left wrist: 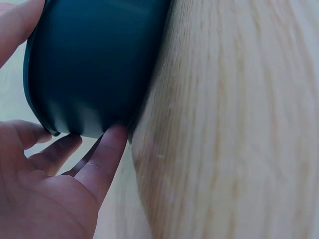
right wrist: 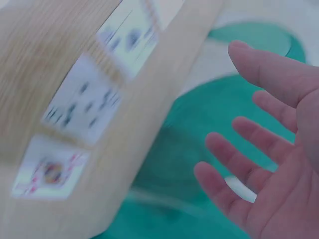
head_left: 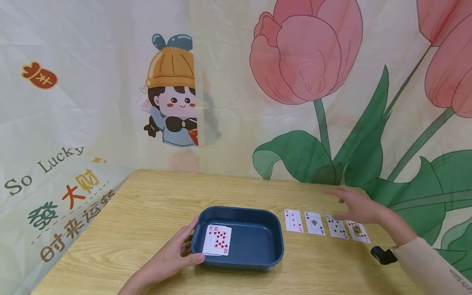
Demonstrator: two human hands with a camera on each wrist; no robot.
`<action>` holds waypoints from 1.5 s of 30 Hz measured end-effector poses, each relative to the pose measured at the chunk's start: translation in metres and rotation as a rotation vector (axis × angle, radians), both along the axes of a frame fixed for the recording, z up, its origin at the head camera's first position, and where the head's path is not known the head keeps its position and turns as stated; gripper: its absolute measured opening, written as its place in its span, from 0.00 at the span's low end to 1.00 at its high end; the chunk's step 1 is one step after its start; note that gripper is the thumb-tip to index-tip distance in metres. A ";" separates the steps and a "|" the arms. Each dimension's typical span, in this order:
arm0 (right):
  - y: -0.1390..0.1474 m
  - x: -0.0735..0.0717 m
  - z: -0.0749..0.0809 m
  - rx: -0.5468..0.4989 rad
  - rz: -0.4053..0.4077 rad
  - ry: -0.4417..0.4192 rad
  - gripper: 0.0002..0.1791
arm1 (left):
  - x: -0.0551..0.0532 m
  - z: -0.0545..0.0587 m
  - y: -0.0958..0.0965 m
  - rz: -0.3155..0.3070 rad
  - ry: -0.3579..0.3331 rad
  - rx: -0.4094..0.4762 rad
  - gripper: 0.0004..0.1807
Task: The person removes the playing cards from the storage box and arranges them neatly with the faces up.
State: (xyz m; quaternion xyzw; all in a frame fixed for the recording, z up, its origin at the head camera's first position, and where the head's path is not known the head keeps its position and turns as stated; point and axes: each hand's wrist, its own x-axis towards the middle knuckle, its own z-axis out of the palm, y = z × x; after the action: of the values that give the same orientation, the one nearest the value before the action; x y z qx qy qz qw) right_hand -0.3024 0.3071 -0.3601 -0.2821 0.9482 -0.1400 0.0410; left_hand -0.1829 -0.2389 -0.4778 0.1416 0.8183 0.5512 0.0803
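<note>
My left hand [head_left: 176, 253] grips the left end of a dark blue tray [head_left: 254, 262], thumb at its front rim and fingers against the outer wall [left wrist: 94, 69]. Inside the tray, at its left, lie overlapping playing cards, the ten of hearts [head_left: 222, 241] on top and a six showing behind it. Over the right end of a row of face-up cards hovers my right hand [head_left: 359, 207], fingers spread, holding nothing. That row runs from the three of diamonds [head_left: 293, 220] through the ace of spades [head_left: 314, 223] and a black five [head_left: 336, 228] to a red jack [head_left: 358, 233], partly hidden by the hand.
All of this stands on a wooden table [head_left: 147, 205]. A printed cloth [head_left: 228, 82] with tulips and a cartoon figure hangs behind the table's back edge. Close to the right sleeve [head_left: 431, 262] is a small black object [head_left: 383, 255].
</note>
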 end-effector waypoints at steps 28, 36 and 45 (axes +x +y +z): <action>-0.200 0.033 0.006 -0.096 0.160 -0.071 0.44 | -0.004 -0.005 0.002 0.015 -0.012 0.004 0.56; -0.231 0.038 -0.022 -0.095 0.177 -0.118 0.43 | -0.004 -0.005 0.000 0.012 0.008 0.004 0.55; -0.257 0.044 -0.048 -0.056 0.173 -0.149 0.43 | -0.006 -0.008 0.000 0.023 -0.022 -0.003 0.54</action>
State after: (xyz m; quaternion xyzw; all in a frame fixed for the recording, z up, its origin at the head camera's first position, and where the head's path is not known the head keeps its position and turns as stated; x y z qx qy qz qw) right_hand -0.2586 0.0503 -0.4078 -0.3525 0.9104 -0.1832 0.1153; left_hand -0.1885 -0.2390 -0.4855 0.1258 0.8198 0.5525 0.0832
